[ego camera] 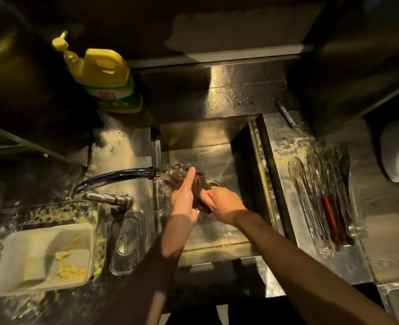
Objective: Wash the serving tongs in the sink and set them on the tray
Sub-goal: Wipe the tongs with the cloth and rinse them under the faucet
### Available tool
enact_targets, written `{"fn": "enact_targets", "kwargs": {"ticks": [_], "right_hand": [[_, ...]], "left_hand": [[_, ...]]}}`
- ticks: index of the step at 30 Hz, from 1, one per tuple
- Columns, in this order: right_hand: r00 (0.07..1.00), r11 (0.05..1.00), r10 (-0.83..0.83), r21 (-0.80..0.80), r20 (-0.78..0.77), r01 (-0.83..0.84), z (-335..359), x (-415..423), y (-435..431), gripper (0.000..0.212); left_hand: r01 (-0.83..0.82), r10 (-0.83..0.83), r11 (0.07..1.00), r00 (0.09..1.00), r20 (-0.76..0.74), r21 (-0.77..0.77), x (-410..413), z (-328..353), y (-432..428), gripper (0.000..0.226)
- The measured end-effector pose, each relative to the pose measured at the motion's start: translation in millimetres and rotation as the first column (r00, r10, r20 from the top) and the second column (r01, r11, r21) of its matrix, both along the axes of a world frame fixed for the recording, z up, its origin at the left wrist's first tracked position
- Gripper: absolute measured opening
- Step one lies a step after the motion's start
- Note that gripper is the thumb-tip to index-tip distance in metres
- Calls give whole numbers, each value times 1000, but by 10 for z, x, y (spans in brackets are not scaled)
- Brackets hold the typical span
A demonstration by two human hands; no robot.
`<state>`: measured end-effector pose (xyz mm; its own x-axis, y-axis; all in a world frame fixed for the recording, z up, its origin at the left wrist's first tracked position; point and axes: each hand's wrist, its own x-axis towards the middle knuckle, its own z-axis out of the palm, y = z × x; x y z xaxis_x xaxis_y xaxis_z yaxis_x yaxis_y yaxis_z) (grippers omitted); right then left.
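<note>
Both hands are over the steel sink [219, 137], in the water running from the faucet [114, 177]. Between them is a dark wet item [199, 190]. A small red bit shows at my right thumb, and I cannot tell whether the item is tongs, a scrub pad, or both. My left hand [184, 198] holds its left side, with the index finger stretched straight along it. My right hand [224, 205] grips its lower right end with curled fingers. Several tongs [320, 198], one with a red handle, lie in the clear tray [358, 231] on the counter to the right.
A yellow detergent bottle [104, 76] stands at the back left. A white tub [46, 256] with yellow scraps sits at the front left, beside a clear lid [125, 245]. Yellow crumbs dot the wet counter. A pen-like stick [286, 113] lies behind the tray.
</note>
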<state>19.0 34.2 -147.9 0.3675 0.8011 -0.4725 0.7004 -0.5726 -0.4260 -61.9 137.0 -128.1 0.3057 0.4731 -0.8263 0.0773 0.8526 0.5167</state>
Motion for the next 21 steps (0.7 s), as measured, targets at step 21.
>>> {"fn": "enact_targets", "kwargs": {"ticks": [21], "right_hand": [[987, 986, 162, -56, 27, -160, 198, 357, -224, 61]], "left_hand": [[663, -548, 431, 731, -406, 612, -305, -57, 436, 27]]}}
